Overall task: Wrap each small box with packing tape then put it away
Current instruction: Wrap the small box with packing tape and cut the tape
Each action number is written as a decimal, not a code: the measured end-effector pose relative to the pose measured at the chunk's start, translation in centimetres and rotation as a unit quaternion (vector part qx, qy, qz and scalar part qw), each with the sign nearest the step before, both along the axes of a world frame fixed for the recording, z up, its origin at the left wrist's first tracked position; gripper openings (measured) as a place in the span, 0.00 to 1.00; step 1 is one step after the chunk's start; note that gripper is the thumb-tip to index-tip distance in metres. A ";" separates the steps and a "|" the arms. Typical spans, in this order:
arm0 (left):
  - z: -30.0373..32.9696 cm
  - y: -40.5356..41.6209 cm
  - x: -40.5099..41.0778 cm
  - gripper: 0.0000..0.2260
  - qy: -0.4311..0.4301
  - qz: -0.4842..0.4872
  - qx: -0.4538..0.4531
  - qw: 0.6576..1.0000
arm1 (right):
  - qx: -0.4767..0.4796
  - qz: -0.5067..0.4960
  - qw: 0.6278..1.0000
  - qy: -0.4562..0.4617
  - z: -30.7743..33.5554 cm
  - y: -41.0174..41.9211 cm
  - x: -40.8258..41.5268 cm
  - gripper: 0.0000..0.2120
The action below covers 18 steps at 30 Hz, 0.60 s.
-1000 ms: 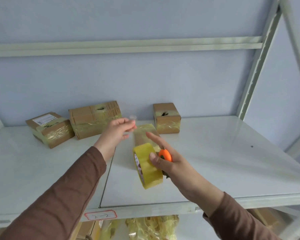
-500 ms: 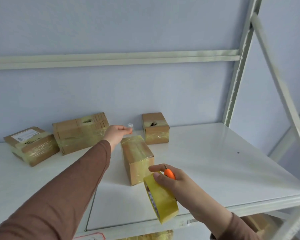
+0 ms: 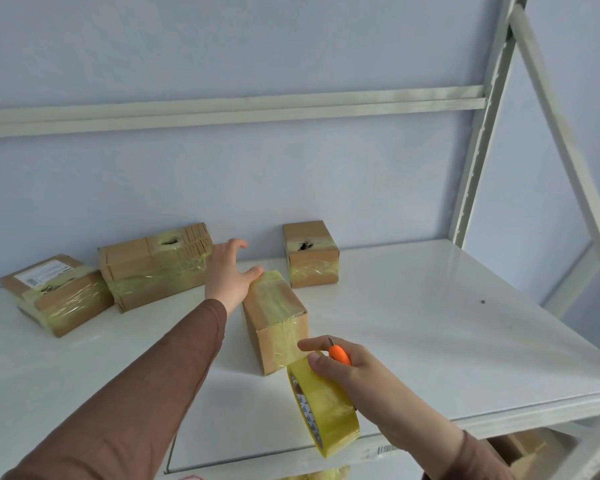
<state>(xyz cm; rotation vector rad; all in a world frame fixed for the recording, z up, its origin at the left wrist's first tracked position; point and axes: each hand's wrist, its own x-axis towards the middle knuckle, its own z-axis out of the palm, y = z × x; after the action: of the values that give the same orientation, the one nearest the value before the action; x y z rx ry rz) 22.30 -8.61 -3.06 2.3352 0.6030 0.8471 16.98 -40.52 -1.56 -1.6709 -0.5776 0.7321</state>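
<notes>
- Pale blue wall [image 3: 291,174] behind a white metal rack; horiz. rail [image 3: 222,109] crosses the wall, perforated upright post [image 3: 478,133] at the back right corner, diagonal brace [image 3: 565,140] on the right side.
- White glossy shelf [image 3: 430,323] carries everything; seam between two panels near the front edge; small dark speck toward the right edge.
- Wrapped box [image 3: 274,317], brown cardboard w/ yellowish tape over top + front end, sits mid-shelf, long side running front to back.
- Left hand [image 3: 229,275], brown sleeve, reaches to the box's far end; fingers spread and relaxed, thumb touching the box's top rear corner, gripping nothing.
- Right hand [image 3: 347,368] near the front edge grips the tape roll [image 3: 323,407], yellowish, fingers curled round it, plus an orange cutter [image 3: 339,355] w/ small blade tip showing.
- Print on the roll's inner core, too small to read.
- Along the back edge: cube box [image 3: 309,254] w/ dark torn spot on top, long box [image 3: 153,265], and at the left a flat box [image 3: 56,292] w/ white shipping label [image 3: 44,273], text illegible.
- Barcode sticker [image 3: 385,450] on the front lip; unreadable.
- Lower shelf: another carton [image 3: 520,448] partly seen at bottom right.
</notes>
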 end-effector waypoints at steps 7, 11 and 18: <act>0.8 0.2 -0.1 0.20 0.198 -0.017 -0.038 0.979 | -0.003 0.001 1.000 -0.011 0.0 -0.1 0.1 0.07; 1.7 -0.7 -1.3 0.19 0.112 0.028 0.056 0.992 | 0.010 0.014 1.000 -0.004 -0.5 -0.1 0.1 0.07; 1.8 -2.9 -7.4 0.49 0.209 -0.302 0.217 0.905 | 0.029 0.030 0.999 0.006 -1.3 -0.1 0.6 0.07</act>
<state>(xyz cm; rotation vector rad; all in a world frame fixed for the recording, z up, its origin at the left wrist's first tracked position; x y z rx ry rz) 14.85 -11.50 -1.23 2.8875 -0.1993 0.1928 17.59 -40.66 -2.84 -1.6006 -0.6381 0.7610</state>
